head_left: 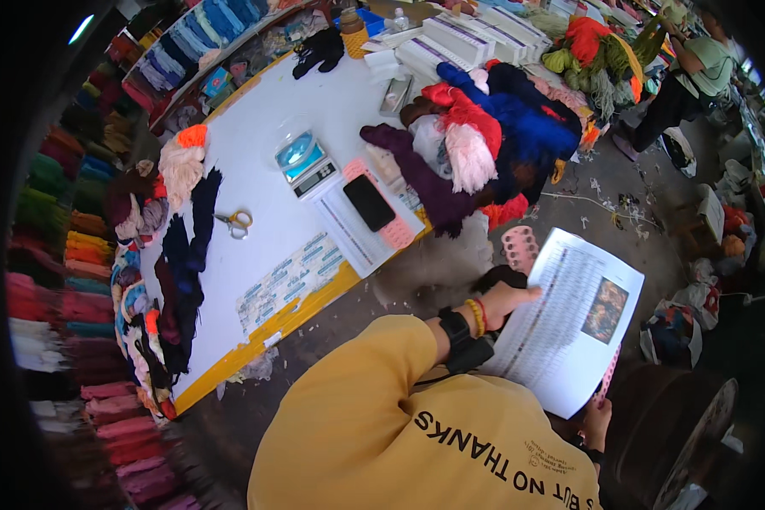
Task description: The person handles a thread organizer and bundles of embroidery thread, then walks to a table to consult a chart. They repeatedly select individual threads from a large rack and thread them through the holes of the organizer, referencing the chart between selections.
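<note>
In front of me, a white printed sheet with rows of small print and a coloured picture is held up at a tilt. My left hand grips its left edge, thumb along the paper; beaded bracelets and a black wrist device are on that wrist. Down at the sheet's lower corner, my right hand is closed on the edge, its fingers partly hidden. A pink perforated card sticks out behind the sheet at the upper left, and more pink shows near my right hand. The sheet covers whatever lies between.
A white table with a yellow edge bears a digital scale, a phone, scissors and yarn bundles. Yarn shelves line the left. A large brown drum stands at right. Another person works at the far right.
</note>
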Tool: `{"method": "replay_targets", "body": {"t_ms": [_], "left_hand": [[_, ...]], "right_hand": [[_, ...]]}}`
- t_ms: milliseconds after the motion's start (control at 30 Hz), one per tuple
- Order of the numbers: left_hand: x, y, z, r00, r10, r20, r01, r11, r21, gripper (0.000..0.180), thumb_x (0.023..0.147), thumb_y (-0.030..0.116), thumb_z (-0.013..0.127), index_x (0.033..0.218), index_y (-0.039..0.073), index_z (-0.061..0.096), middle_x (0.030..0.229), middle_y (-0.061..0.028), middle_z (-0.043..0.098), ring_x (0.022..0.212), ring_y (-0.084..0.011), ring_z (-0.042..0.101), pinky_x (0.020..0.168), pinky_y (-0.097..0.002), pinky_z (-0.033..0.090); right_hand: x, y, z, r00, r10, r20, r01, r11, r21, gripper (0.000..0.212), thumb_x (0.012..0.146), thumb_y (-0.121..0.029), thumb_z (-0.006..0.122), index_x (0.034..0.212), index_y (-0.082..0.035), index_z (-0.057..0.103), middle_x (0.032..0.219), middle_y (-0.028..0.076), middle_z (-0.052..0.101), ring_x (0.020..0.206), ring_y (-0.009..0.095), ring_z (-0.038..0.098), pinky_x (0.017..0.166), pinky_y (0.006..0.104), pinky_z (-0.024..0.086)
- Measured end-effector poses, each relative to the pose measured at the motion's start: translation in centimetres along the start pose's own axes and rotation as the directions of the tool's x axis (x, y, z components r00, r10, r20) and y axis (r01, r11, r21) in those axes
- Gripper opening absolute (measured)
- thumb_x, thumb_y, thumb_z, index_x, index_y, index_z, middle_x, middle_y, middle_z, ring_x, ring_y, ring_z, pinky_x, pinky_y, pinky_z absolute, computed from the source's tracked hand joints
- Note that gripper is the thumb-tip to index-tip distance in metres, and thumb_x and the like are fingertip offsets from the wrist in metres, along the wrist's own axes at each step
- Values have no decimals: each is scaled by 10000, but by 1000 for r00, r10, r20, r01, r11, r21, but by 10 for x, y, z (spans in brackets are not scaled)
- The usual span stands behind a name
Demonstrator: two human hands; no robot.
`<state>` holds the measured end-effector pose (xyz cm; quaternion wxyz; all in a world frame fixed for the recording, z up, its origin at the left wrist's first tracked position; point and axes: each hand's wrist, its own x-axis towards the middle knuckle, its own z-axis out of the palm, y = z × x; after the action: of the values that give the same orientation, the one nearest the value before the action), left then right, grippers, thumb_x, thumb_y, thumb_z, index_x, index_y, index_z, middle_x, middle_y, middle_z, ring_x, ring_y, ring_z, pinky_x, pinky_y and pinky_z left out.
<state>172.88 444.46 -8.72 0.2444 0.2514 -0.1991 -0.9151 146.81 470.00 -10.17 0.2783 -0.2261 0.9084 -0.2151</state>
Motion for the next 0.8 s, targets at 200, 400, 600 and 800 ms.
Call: {"method": "replay_targets", "body": {"t_ms": [200, 400, 600, 800], "left_hand": [[85, 0, 41, 994, -89, -58, 94, 992, 88, 302, 815, 150, 526, 1092, 31, 511, 1027, -78, 567, 908, -174, 545, 805, -333, 415], [181, -25, 79, 983, -27, -184, 40, 997, 66, 340, 811, 216, 543, 1069, -4, 523, 1031, -100, 569, 907, -199, 550, 822, -331, 407], [263, -43, 136, 939, 19, -342, 12, 996, 88, 372, 797, 249, 568, 1021, -46, 540, 988, -118, 585, 879, -203, 563, 804, -320, 420], [366, -17, 167, 941, 54, -335, -22, 995, 100, 337, 800, 193, 568, 1048, -31, 526, 988, -96, 582, 854, -180, 571, 787, -298, 436]], "right_hand": [[81, -30, -42, 965, 185, 185, -235, 923, 306, 394, 812, -369, 505, 947, -1, 467, 646, 20, 446, 468, 102, 419, 340, 221, 338], [213, -54, -93, 943, 14, 332, -134, 930, 342, 349, 835, -384, 471, 846, -35, 453, 573, -17, 379, 363, 72, 326, 277, 204, 274], [365, -67, -159, 945, -112, 307, -40, 893, 449, 319, 818, -402, 496, 785, -87, 459, 551, -30, 379, 347, 63, 316, 295, 202, 243], [454, -129, -205, 991, 24, 131, -113, 671, 732, 337, 779, -464, 530, 814, -135, 466, 580, -28, 366, 395, 73, 342, 315, 207, 274]]}}
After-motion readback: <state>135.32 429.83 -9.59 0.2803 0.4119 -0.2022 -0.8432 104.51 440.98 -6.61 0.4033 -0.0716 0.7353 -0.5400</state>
